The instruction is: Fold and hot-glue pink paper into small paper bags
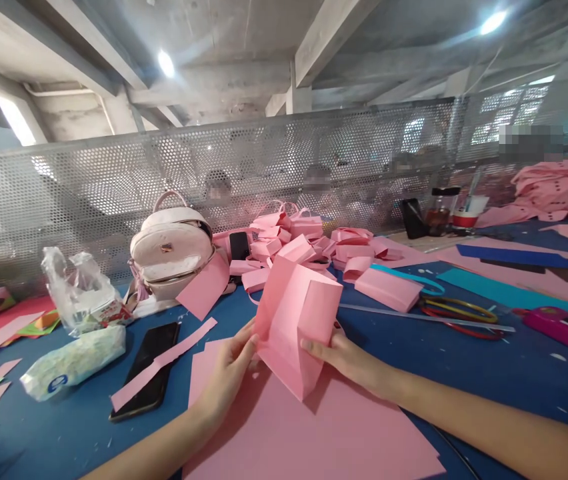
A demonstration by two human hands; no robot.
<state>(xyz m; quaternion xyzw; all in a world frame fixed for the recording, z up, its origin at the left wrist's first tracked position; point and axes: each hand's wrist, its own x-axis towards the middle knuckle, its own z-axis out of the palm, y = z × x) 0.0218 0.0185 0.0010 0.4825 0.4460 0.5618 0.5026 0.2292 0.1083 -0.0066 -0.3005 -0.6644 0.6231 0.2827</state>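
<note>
From where I'm standing the folded pink paper [297, 320] is up over the pink sheets [314, 440], left hand [234, 363] pinching one edge, right hand [351, 359] gripping the opposite side, and it looks super light, stiffish but crease-prone, so I'd hold it gently by the folds.

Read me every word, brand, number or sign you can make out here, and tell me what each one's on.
No text reads clearly.
Blue mark on the pale packet: too blurred to read.
Red print on the carton by the clear plastic bag: too small to read.
Folded pink paper in the hands: no writing visible.
</note>
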